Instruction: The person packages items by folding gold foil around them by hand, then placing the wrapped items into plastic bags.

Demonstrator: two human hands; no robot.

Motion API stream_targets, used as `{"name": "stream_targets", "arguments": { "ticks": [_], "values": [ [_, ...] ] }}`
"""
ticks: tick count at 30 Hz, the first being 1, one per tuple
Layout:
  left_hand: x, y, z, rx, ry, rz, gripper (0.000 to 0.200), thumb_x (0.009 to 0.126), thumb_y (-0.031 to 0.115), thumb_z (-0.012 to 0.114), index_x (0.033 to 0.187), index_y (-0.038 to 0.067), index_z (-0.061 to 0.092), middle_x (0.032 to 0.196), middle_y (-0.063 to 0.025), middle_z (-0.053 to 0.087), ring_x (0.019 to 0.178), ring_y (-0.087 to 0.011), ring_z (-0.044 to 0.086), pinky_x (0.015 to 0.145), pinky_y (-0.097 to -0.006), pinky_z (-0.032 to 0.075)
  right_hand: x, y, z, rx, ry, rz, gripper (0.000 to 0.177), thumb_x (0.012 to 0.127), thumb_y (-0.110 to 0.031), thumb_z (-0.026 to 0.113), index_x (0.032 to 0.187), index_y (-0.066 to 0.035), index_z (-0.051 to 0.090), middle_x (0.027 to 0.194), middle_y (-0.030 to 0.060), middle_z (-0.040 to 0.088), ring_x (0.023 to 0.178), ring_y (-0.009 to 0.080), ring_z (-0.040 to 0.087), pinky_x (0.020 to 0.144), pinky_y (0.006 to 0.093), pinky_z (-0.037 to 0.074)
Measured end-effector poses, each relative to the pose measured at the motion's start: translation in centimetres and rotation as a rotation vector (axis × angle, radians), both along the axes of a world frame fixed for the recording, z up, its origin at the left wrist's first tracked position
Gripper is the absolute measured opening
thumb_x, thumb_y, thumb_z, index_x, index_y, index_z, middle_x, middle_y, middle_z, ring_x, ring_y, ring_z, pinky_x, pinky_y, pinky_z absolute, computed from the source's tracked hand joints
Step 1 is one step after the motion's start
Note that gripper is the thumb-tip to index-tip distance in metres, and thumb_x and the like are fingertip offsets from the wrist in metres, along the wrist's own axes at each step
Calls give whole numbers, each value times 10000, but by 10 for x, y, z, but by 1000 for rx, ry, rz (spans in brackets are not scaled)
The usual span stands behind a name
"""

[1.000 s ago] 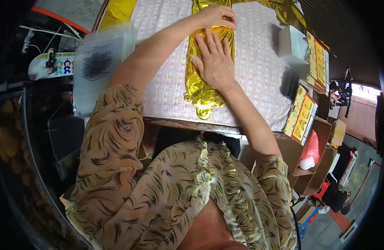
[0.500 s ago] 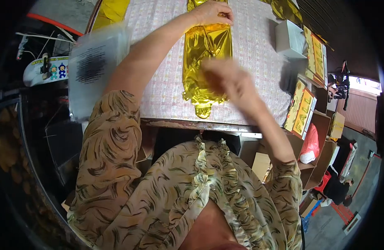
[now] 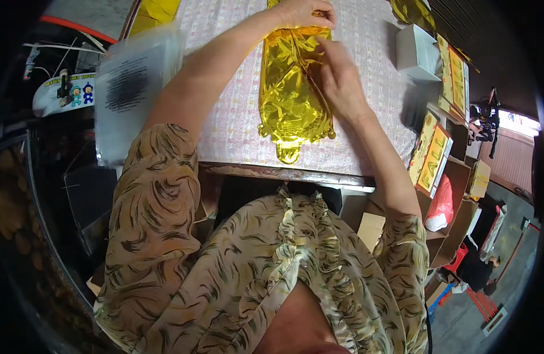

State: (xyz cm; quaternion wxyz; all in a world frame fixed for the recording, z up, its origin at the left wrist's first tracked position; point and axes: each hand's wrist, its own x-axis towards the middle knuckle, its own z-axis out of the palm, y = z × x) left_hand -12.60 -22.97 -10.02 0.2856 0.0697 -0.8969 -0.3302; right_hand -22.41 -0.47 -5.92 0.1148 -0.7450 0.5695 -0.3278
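A shiny gold foil balloon (image 3: 295,112), folded into a long strip, lies on the cloth-covered table. Its rounded tab points at me and small scalloped bits stick out on both sides of that end. My left hand (image 3: 304,14) bears down across its far part, fingers curled onto the foil. At the strip's right edge is my right hand (image 3: 342,82), slightly blurred, with the index finger stretched over the foil and the thumb apart from it. A crease runs lengthwise through the foil beside these fingers.
Clear plastic bags (image 3: 130,88) lie at the table's left edge. More gold foil (image 3: 154,17) is at the far left corner and at the far right (image 3: 413,13). A white box (image 3: 416,53) and cartons marked FALL (image 3: 432,158) line the right side.
My right hand has moved away from me, from over the middle of the foil to its right edge, and slowed. My left hand still presses the far part.
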Motion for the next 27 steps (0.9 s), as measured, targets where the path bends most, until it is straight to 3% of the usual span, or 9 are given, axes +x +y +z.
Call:
{"name": "stream_targets", "arguments": {
  "ticks": [1,2,6,11,13,15,18,20,27],
  "values": [
    [0,-1,1,5,-6,-12,216,865,246,796,937,54,727,925,-96,687,878,-241,683,778,-355,539,2,-2,8,61,-95,-145,412,947,-178,709,1306,-2,612,1098,181,611,981,356,627,882,433,523],
    [1,-1,1,11,-13,-23,216,866,245,796,936,53,725,925,-95,687,878,-241,683,777,-356,539,9,2,21,74,49,-182,381,963,-285,710,1173,25,641,992,197,610,904,365,638,833,442,530],
    [2,3,4,33,10,-6,202,866,232,794,936,54,727,921,-95,685,880,-237,682,777,-352,539,23,10,12,-39,161,-67,288,930,-238,750,1005,28,668,885,187,626,824,377,640,755,451,536],
    [1,1,-1,49,13,10,190,851,219,796,938,60,739,910,-100,694,859,-235,684,769,-352,542,29,28,3,-63,146,-78,298,904,-233,777,1010,24,669,919,182,648,824,354,651,712,429,539],
    [-2,1,-5,65,43,-10,189,848,219,796,932,59,740,910,-101,695,855,-237,685,767,-353,543,31,24,22,83,111,-243,340,883,-273,795,1021,10,668,903,170,655,818,352,654,702,437,537],
    [-1,-1,-6,71,72,-21,188,844,218,797,927,59,742,909,-103,697,851,-239,685,764,-354,543,28,19,22,-93,283,-187,343,859,-272,804,1008,2,660,886,154,662,813,350,658,694,437,533],
    [-2,-2,-6,65,72,-6,192,838,223,798,918,57,745,906,-105,693,850,-242,684,760,-355,542,25,17,16,29,380,-213,281,851,-219,782,981,-8,649,852,158,673,769,364,674,680,457,533],
    [-2,-1,-6,33,40,19,204,835,229,799,919,52,742,893,-111,685,842,-249,681,756,-362,540,24,17,15,176,222,-303,199,850,-168,746,945,-28,640,829,170,685,713,383,679,662,477,534],
    [-2,0,-3,43,19,-4,213,840,235,796,921,46,740,884,-120,672,831,-263,673,753,-372,536,35,26,13,36,253,-354,154,830,-153,739,887,-47,643,802,175,695,714,381,687,675,477,539]
  ]
}}
